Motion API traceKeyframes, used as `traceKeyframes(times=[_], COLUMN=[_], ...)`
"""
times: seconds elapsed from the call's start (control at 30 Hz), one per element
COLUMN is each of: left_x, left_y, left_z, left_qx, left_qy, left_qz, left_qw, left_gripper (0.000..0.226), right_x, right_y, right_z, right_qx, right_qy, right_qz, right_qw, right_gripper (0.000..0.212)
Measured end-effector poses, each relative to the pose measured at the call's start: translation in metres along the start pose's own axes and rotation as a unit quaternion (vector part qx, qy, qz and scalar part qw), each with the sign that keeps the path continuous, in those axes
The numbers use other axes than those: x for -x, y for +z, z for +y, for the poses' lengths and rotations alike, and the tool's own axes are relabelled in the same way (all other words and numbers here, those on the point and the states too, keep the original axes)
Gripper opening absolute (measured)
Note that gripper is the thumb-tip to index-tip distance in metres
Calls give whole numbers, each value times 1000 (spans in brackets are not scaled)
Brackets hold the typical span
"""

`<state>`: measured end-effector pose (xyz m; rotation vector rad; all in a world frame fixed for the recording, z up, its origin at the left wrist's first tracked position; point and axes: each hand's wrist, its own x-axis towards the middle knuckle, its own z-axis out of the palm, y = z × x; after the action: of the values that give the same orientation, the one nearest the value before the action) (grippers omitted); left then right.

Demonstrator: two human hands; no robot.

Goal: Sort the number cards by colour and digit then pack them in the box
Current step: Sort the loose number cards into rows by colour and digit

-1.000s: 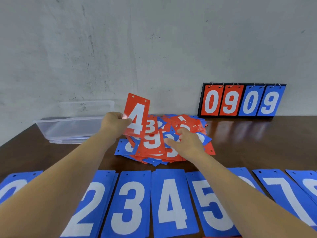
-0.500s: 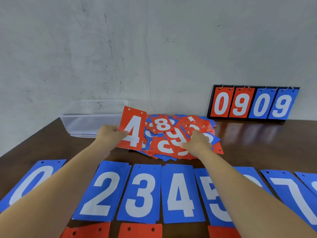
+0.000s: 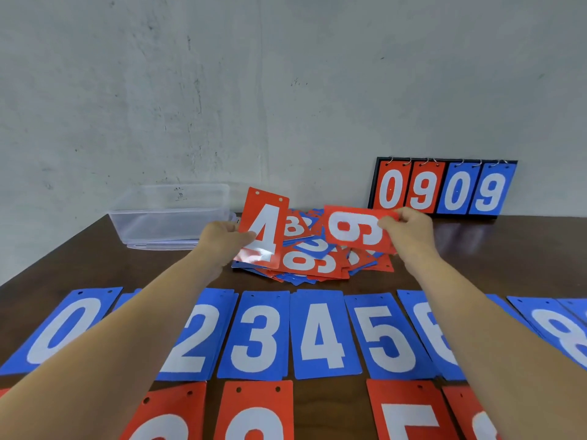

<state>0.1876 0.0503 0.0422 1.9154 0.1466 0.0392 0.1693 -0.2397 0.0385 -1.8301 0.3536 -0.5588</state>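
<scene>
Both grips clamped: left grip (image 3: 222, 239) pinches red 4 (image 3: 265, 230) (left edge), right grip (image 3: 409, 230) red 9 (image 3: 352, 231) (right end).

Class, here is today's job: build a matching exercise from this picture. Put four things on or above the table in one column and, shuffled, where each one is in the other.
Column A
1. red 4 card
2. sideways red card
3. clear box
4. scoreboard

Column B
a. standing at the back right of the table
b. held up by the left hand
c. at the back left of the table
d. pinched at one end by the right hand

Pairs: 1-b, 2-d, 3-c, 4-a.
</scene>
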Motion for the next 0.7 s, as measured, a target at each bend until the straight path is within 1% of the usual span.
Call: traceKeyframes(times=[0.07,0.13,0.2,0.3,0.37,0.47,0.63,0.7], left_x=[4,8,12,20,27,41,62,72], left_y=[2,2,2,4,6,7,5,6], left_z=[3,5,7,9,9,9,12,15], left_qx=[6,13,14,22,25,24,11,12], left_qy=[3,7,12,22,29,28,22,24], left_qz=[-6,-17,-26,-35,-43,-53,-64,-69], left_qw=[1000,1000,999,999,998,998,998,997], left_gripper=[23,16,10,11,19,29,27,24], right_x=[10,19,27,40,48,62,77,80], right_y=[-10,-18,-25,-33,-38,-46,-67,-78], right_z=[-13,-23,-30,-35,-36,-36,-37,-37], right_qx=[-58,-83,-77,-36,5,45,40,23], right_qy=[-26,-45,-61,-80,-75,-51,-20,-13], right_qz=[15,28,30,24,9,-32,-79,-98], right_qw=[998,995,995,996,997,997,996,995], right_gripper=[3,7,9,17,24,26,16,18])
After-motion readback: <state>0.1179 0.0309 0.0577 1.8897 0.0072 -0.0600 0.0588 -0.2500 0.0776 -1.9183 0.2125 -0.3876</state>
